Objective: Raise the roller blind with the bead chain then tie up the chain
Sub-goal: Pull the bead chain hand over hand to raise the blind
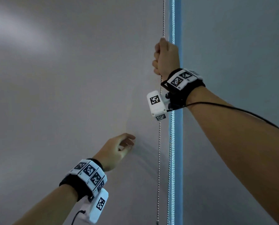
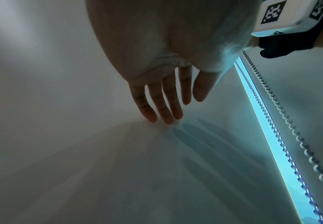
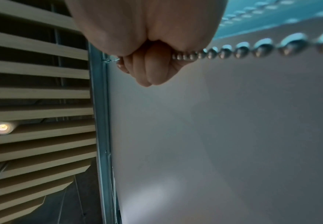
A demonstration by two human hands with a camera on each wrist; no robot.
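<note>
We take the bead chain (image 1: 159, 143) as our landmark: it hangs in a vertical line in front of the roller blind (image 1: 70, 95), just beside the bright strip of daylight (image 1: 176, 143) at the blind's edge, where a second strand of the loop (image 1: 172, 159) runs. Our right hand (image 1: 165, 57) is high on the chain, fingers curled into a fist around it, so that the chain enters the fist from above and leaves below the wrist; the right wrist view confirms the beads (image 3: 233, 50) emerging from the clamped fingers. We judge this full-fist grip suits a downward haul, since small beads would slip through a light pinch. Our left hand (image 1: 117, 151) is lower and to the left of the chain, well apart from it, fingers spread and holding nothing; its fingertips (image 2: 151, 116) press the blind fabric, which dimples around them. We judge this steadies the fabric so it does not swing against the chain during the pull. The blind covers all that we can see of the window, so the raising appears to be at an early stage, and the tying has not begun. The lower end of the chain loop leaves the frame, so we cannot tell how much slack remains.
</note>
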